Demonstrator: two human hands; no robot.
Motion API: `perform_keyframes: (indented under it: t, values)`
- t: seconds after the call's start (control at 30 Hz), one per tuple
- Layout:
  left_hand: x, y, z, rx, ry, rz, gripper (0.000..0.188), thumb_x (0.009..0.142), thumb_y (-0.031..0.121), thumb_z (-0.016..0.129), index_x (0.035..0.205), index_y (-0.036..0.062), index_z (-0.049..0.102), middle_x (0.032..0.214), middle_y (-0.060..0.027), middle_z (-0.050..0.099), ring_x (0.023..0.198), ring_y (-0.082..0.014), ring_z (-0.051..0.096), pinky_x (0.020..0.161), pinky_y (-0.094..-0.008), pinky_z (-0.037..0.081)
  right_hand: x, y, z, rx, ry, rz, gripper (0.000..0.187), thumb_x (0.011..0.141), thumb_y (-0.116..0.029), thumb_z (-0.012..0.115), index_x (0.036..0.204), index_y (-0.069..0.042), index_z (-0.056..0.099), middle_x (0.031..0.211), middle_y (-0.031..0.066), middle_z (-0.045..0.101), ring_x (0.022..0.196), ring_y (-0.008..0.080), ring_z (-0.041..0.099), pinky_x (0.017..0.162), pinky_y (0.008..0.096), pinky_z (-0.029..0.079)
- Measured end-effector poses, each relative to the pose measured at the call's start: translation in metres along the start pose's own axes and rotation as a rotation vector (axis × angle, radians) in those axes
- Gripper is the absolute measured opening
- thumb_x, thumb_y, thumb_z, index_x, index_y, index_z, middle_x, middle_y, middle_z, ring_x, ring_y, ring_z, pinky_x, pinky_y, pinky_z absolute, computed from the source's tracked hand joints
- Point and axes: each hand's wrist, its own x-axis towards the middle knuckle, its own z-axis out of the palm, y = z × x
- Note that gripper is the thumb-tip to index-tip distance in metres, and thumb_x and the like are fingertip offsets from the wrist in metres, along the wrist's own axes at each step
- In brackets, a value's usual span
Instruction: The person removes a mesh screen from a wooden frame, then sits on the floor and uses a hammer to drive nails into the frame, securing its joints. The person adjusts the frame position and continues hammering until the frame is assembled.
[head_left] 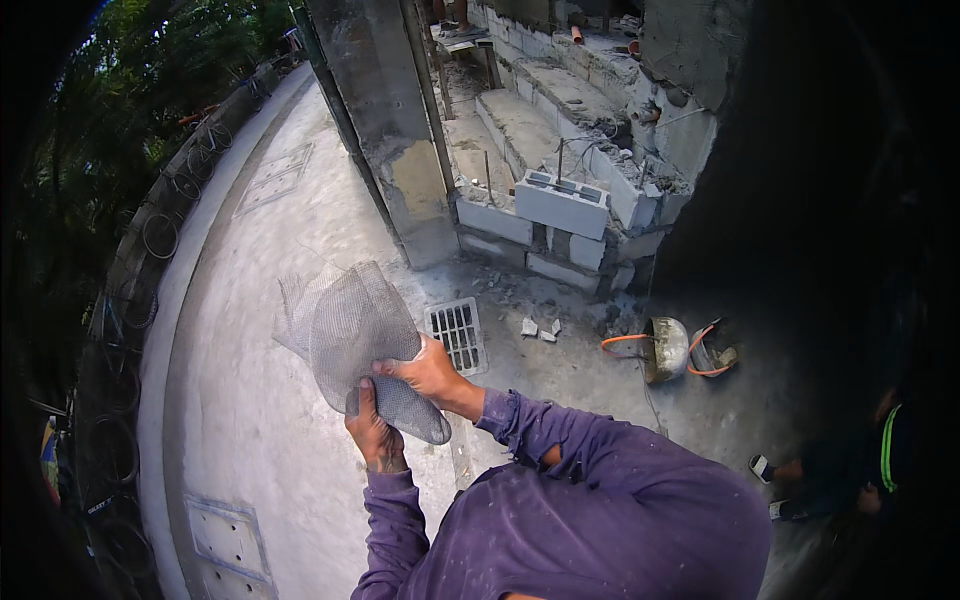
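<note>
A folded piece of grey wire mesh (350,320) is held up in front of me, its far edge frayed with loose strands. My left hand (376,432) grips the near side of the folded mesh from below, with its thumb on top. Beside it, my right hand (432,374) closes on the right side, thumb pressed against the surface. The fingers under the mesh are partly hidden. A rounded fold sticks out between my wrists.
A slotted drain grate (458,334) lies in the concrete ground behind my right hand. Ahead stand a pillar (385,110) and a low wall with a hollow block (562,203). Two buckets (666,350) sit to the right, near another person (875,470). A fence with old tyres (160,236) borders the left.
</note>
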Motion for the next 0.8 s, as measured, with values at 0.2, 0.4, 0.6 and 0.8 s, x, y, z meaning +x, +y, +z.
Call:
perform_keyframes:
  t: [0.2,0.4,0.6,0.8]
  values:
    - [0.049,-0.049,0.063,-0.048,-0.043,-0.104,0.059,0.096,0.023,0.073,0.136,-0.0132,0.049,0.131,-0.0232,0.062,0.113,-0.0322,0.066,0.097,-0.0434,0.057,0.053,-0.014,-0.071,0.042,0.108,-0.091,0.044,0.084,-0.008,0.084,0.118,0.011,0.062,0.111,0.0140,0.072,0.097,0.0187,0.069,0.085,0.0327,0.059]
    - [0.101,-0.109,0.136,-0.051,-0.087,-0.179,0.059,0.101,0.030,0.066,0.140,-0.0100,0.046,0.133,-0.0230,0.061,0.115,-0.0336,0.065,0.100,-0.0460,0.055,0.109,-0.049,-0.151,0.050,0.170,-0.056,0.041,0.083,-0.005,0.084,0.115,0.011,0.065,0.110,0.0147,0.073,0.094,0.0184,0.069,0.083,0.0322,0.059]
    - [0.149,-0.159,0.198,-0.104,-0.105,-0.266,0.061,0.099,0.029,0.068,0.141,-0.0096,0.045,0.134,-0.0226,0.060,0.118,-0.0335,0.063,0.104,-0.0469,0.053,0.162,-0.078,-0.225,-0.070,0.210,-0.039,0.051,0.081,-0.012,0.087,0.120,0.011,0.062,0.113,0.0169,0.071,0.100,0.0207,0.068,0.086,0.0332,0.057]
    - [0.195,-0.188,0.208,-0.095,-0.085,-0.376,0.065,0.094,0.026,0.075,0.141,-0.0101,0.046,0.133,-0.0223,0.060,0.118,-0.0306,0.063,0.104,-0.0418,0.051,0.214,-0.054,-0.299,-0.262,0.180,0.162,0.083,0.082,-0.044,0.086,0.132,0.011,0.052,0.124,0.0211,0.065,0.114,0.0246,0.063,0.096,0.0349,0.052]
